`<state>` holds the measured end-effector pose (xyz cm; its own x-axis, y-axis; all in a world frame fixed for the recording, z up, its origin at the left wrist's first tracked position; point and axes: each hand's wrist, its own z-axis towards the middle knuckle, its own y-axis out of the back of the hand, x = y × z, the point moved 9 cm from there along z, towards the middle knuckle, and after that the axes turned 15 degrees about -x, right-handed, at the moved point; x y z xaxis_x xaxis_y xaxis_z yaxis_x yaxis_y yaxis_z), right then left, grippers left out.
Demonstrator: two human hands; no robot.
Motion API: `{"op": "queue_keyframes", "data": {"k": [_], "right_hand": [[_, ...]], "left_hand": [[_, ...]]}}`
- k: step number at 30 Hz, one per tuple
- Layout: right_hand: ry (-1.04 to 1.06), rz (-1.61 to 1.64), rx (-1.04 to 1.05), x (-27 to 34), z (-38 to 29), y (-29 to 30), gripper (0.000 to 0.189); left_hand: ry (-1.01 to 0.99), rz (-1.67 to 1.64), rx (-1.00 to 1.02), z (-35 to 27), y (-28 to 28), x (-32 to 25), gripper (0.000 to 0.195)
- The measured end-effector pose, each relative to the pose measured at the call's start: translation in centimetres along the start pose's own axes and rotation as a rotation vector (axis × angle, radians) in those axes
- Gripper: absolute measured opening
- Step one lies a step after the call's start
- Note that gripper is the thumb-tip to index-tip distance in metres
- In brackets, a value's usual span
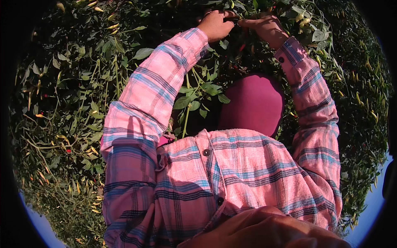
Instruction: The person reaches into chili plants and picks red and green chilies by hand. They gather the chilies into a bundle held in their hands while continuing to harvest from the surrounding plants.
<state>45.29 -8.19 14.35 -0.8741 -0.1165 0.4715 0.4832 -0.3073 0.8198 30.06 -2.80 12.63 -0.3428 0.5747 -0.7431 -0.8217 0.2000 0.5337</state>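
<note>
Both my hands reach into chilli pepper plants at the top of the head view, their fingertips almost meeting. My left hand (pixel 217 25) is the one on the picture's left or right only by its arm; the arm on the left side ends in my left hand, back up, its fingers bent among leaves. Opposite it, my right hand (pixel 266 27) has its thumb or a finger stretched towards the same stems. Leaves and shadow hide what the fingertips touch. Pale yellow chillies (pixel 305 21) hang to the right of my right hand.
Dense chilli plants (pixel 90 93) with yellow and red pods surround me. A leafy stem (pixel 187 114) rises between my arms, beside my knee in magenta cloth (pixel 252 102). More pods (pixel 358 99) hang at the right.
</note>
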Motion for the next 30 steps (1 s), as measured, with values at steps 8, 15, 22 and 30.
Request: {"op": "queue_keyframes", "data": {"k": [8, 15, 22, 30], "right_hand": [[-0.225, 1.056, 0.187, 3.1, 5.0, 1.4, 0.022], [-0.620, 1.021, 0.215, 4.7, 1.9, 0.7, 0.032], [-0.636, 0.995, 0.247, 7.2, -0.7, 1.0, 0.026], [-0.591, 1.087, 0.124, 11.4, -3.0, 2.5, 0.024]], "left_hand": [[-0.145, 0.178, -0.055, 4.5, 5.0, -2.5, 0.027], [-0.678, 0.264, -0.271, 2.5, 9.2, -5.6, 0.035], [-0.885, 0.249, -0.450, -0.7, 9.0, -7.2, 0.039], [-0.711, 0.157, -0.280, -0.3, 8.1, -2.8, 0.032]]}}
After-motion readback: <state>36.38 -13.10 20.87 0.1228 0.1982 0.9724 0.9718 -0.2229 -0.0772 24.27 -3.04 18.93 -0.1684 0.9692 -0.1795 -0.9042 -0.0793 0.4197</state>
